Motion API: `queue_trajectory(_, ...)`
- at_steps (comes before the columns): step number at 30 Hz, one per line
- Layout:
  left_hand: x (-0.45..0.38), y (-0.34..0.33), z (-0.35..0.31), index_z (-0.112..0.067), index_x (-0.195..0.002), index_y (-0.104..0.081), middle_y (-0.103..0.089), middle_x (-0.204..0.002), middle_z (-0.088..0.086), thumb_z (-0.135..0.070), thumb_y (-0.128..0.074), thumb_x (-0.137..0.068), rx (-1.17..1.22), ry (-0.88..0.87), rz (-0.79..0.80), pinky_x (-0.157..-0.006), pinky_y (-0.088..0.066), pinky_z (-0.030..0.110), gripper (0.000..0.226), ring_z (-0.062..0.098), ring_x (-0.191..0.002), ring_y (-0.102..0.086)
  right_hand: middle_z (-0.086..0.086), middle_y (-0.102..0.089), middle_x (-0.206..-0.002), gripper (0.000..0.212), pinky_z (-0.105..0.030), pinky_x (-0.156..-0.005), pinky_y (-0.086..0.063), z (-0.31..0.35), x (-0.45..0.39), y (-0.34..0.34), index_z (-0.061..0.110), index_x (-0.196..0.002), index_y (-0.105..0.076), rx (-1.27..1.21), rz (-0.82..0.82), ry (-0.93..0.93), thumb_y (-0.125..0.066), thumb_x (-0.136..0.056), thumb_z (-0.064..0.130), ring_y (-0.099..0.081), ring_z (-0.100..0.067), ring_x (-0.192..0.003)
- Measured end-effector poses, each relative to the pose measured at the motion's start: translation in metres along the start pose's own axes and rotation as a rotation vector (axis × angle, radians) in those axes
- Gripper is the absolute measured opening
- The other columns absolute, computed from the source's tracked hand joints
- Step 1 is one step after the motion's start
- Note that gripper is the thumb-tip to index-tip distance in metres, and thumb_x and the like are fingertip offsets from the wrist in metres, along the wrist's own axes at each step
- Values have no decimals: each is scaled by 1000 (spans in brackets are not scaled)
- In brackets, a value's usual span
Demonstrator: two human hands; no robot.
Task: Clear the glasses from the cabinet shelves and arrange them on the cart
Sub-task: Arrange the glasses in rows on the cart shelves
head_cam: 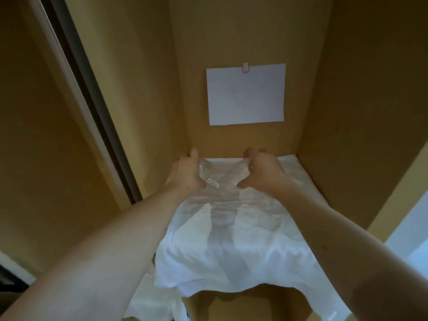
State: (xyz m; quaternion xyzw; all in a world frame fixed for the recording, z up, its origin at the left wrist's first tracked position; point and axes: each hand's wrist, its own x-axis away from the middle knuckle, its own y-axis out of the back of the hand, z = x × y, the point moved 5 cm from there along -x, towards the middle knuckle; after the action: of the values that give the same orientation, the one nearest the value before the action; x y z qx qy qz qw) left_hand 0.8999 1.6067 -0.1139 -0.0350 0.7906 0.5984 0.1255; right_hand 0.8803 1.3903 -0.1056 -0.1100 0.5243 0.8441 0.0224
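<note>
I am looking into a brown cabinet compartment whose shelf is covered by a rumpled white cloth (231, 239). Both of my arms reach to the back of the shelf. My left hand (185, 174) grips a clear faceted glass (206, 173) near the back left corner. My right hand (264, 170) curls its fingers and thumb round a second clear glass (240, 171), which is faint and blurred against the cloth. The two glasses sit close together, just in front of the back wall. No cart is in view.
A white sheet of paper (246, 95) is clipped to the back wall. Brown side walls (359, 112) close in the shelf on both sides. A dark door track (92, 107) runs down the left. More white cloth (148, 304) lies on a lower level.
</note>
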Motion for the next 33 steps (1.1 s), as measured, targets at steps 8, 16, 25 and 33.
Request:
queue_trajectory(8,46,42,4,-19,-114,-44,-60,-104,-5,-49,-96,-52,840,204,-327,-59,-43,22,86,12,-85,-60,2,-56,-105,83,-34,-65,-54,-8,97,31,21,-105,-42,-748,-586,-554,-90,-50,60,-64,-21,-91)
queue_trajectory(16,97,32,-47,-13,-120,-53,-68,-117,12,-36,-98,-54,1669,274,202,-69,-63,44,84,26,-94,-74,0,-67,-87,87,-29,-63,-52,8,200,39,23,-107,-50,-1160,-790,-660,-94,-44,63,-63,-11,-68)
queue_trajectory(25,153,27,-140,-22,-110,-71,-78,-104,6,-44,-84,-75,1746,160,637,-74,-60,36,43,23,-88,-75,-11,-65,-92,72,-39,-73,-63,-24,299,80,3,-118,-66,-1392,-958,-660,-95,-61,37,-73,-30,-87)
queue_trajectory(33,210,10,-272,-16,-121,-68,-76,-110,9,-49,-80,-77,1756,6,924,-81,-59,39,56,24,-92,-75,-16,-68,-94,68,-40,-76,-62,-95,403,130,10,-100,-68,-1345,-1113,-706,-90,-57,58,-73,-30,-88)
